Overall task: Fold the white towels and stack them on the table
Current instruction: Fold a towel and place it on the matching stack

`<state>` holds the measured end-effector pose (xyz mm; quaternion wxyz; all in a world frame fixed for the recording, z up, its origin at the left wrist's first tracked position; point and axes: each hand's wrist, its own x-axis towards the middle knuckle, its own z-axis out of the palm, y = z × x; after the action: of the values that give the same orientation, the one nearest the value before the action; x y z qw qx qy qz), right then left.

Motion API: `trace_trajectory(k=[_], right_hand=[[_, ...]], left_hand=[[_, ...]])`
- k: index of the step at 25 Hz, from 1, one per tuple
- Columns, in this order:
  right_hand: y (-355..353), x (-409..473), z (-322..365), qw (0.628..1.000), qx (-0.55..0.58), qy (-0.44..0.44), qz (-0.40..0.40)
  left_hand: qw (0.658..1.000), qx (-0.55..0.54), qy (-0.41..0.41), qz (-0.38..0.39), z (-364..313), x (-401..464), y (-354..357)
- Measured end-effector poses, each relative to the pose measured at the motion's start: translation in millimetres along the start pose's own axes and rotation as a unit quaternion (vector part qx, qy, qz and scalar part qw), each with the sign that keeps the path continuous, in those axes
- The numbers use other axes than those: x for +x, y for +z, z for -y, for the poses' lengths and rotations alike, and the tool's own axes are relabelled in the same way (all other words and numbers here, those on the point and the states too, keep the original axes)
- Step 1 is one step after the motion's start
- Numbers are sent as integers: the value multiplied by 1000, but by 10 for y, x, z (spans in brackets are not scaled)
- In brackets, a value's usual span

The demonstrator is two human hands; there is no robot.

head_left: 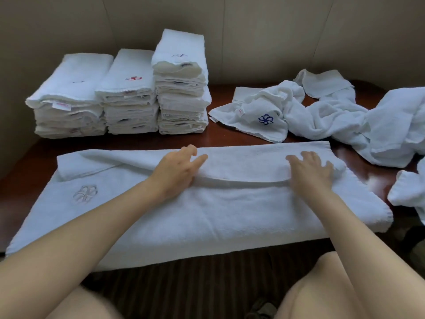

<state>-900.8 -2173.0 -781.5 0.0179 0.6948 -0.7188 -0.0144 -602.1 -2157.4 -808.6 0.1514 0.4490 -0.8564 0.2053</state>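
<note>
A long white towel [207, 210] lies across the near edge of the dark wooden table [220, 137], its far edge folded toward me, a pale embroidered emblem at its left. My left hand [178, 168] pinches the folded flap near its middle. My right hand [310, 173] rests flat on the flap further right, fingers spread. Three stacks of folded white towels stand at the back left: a low one [69, 97], a middle one [131, 93] with a red emblem on top, and the tallest [181, 84].
A heap of unfolded white towels [333, 113] covers the back right of the table, one showing a blue emblem. More loose towel [411, 194] hangs at the right edge. A beige padded wall stands behind. My knees are below the table edge.
</note>
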Motion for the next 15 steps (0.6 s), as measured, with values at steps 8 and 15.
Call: trace_trajectory(k=[8,15], right_hand=[[92,-349,1988,926,156,-345,-11],[288,-259,2704,903,186,-364,-130]], left_hand=[[945,116,-285,115,1107,-1026,-425],[908,-4,-335,251,1281,-1392,-557]])
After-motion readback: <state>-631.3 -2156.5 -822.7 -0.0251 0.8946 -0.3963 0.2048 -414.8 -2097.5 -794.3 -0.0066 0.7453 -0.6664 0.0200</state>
